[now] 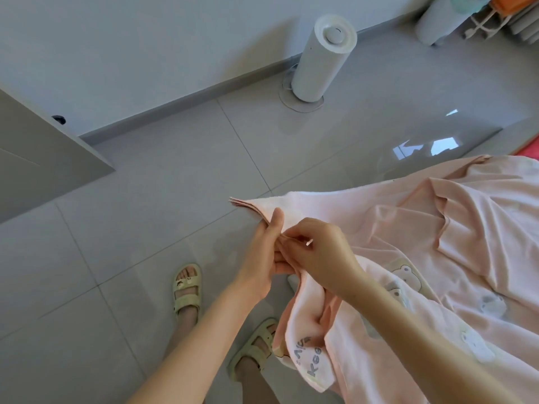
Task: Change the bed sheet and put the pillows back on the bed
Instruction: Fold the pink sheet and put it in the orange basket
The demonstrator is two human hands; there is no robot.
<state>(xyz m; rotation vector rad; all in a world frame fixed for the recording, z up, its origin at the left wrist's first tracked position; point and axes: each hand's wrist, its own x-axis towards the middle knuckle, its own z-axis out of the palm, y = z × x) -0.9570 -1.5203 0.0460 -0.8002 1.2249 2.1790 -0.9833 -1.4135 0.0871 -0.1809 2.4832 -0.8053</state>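
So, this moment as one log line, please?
pink sheet: gathered at corner | left hand: grips corner | right hand: pinches edge

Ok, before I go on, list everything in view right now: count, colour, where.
sheet: one, pale pink with bear print, spread from the right edge to the hands
tower appliance: one, white, upright on the floor by the wall, top centre
cylinder: one, white, top right, partly cut off
orange item: one, top right corner, too cropped to identify
panel: one, grey, left edge
floor: grey glossy tiles
sandals: two, pale cream-green, on the feet, bottom centre
left hand: grips the sheet's gathered corner
right hand: pinches the sheet's edge, touching the left hand
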